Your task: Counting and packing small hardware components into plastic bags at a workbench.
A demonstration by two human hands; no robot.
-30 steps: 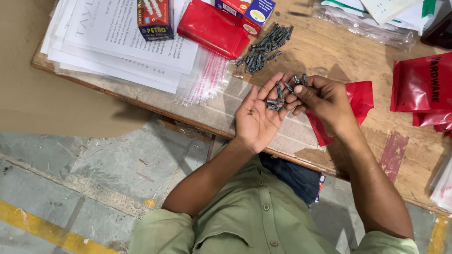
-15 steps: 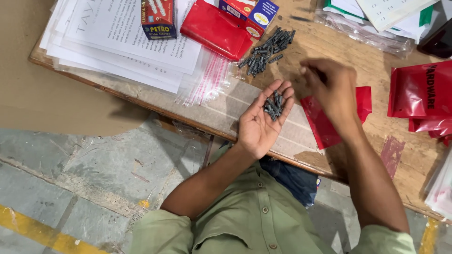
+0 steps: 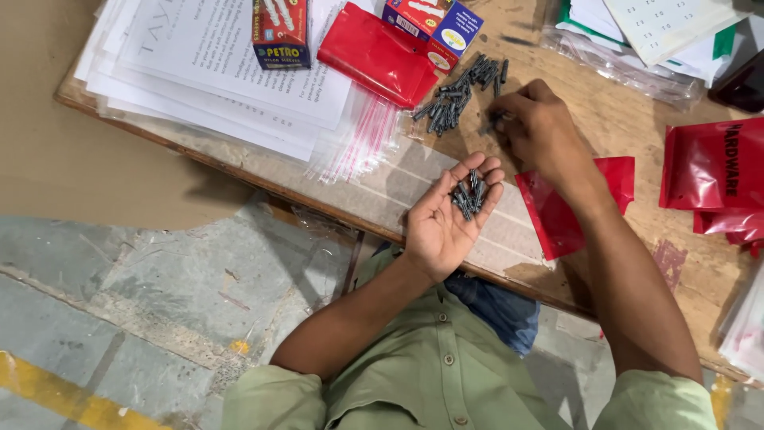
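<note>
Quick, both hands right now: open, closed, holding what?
Left hand: open, palm up, cradling small grey plugs.
Right hand: fingers pinched at the plug pile on the table.

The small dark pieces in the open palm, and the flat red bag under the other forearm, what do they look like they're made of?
The small dark pieces in the left hand look like grey moulded plastic, matte and dull with no metallic glint, though too small to be sure. The flat red bag looks like thin glossy plastic film: it creases and catches highlights.
</note>
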